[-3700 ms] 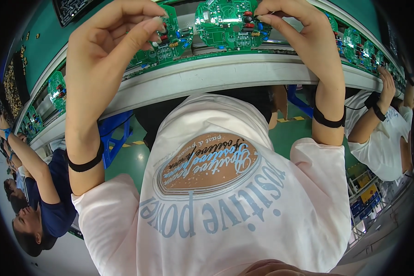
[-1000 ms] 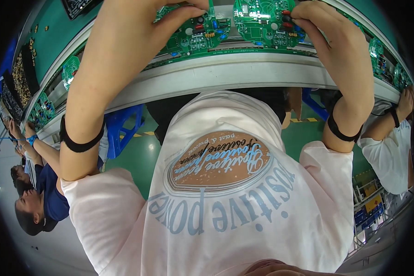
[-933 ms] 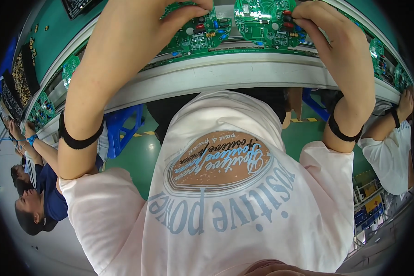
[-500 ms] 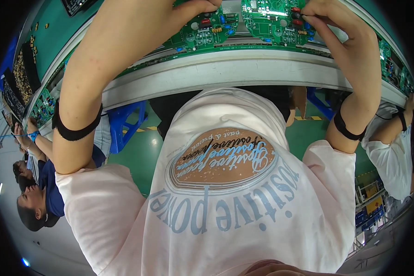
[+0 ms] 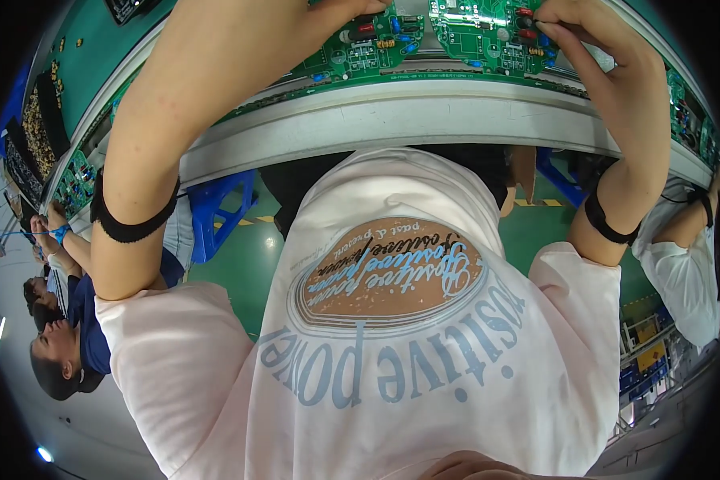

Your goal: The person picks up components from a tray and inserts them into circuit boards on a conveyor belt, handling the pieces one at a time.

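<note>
A green circuit board (image 5: 484, 40) lies on the rail in front of me, set with red, black, blue and striped parts. At its right edge my right hand (image 5: 588, 32) is closed, its thumb and finger tips pinched beside the red and black parts (image 5: 526, 24); what lies between them is too small to name. A second green circuit board (image 5: 360, 60), with similar parts, is to the left, partly covered by my left forearm. Over its upper part my left hand (image 5: 340, 14) is closed, thumb bent inward; the top picture edge cuts off its fingers and hides what they hold.
A pale metal rail (image 5: 408, 116) runs along the near side. More circuit boards (image 5: 76, 180) sit on the line at far left, others (image 5: 688, 112) at far right. Dark trays of small parts (image 5: 44, 120) stand at left. Co-workers are on both sides; a blue stool (image 5: 220, 212) is below.
Both boards appear slightly higher and further right in the picture, along with my hands. Both hands keep their closed poses at the boards.
</note>
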{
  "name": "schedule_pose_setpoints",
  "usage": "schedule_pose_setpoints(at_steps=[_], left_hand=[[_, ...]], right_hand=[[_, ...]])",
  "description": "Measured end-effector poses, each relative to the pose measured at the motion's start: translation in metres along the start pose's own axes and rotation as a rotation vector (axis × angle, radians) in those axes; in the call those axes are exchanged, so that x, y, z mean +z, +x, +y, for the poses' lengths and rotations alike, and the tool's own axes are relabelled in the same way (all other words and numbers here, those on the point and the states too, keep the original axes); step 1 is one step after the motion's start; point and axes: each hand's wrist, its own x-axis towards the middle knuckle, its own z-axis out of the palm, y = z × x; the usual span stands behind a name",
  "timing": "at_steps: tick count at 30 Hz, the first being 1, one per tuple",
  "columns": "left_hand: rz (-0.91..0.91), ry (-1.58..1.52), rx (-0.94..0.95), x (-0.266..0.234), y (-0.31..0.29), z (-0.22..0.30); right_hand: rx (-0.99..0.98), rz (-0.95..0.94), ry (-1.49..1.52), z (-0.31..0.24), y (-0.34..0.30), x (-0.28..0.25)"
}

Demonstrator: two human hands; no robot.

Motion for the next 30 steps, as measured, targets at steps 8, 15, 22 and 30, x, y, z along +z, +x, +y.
schedule_pose_setpoints(at_steps=[8,15,22,30], left_hand=[[0.039,0.054,0.061,0.002,-0.001,0.003],[0.039,0.042,0.029,0.003,-0.002,0.004],[0.029,0.204,0.110,0.002,0.000,0.009],[-0.024,0.379,0.186,-0.004,0.005,0.016]], right_hand=[[-0.002,0.013,-0.015,-0.001,-0.002,-0.001],[-0.007,0.011,-0.016,0.001,-0.003,-0.001],[-0.016,0.006,-0.059,-0.001,-0.002,-0.003],[-0.027,0.048,-0.022,0.009,-0.007,-0.003]])
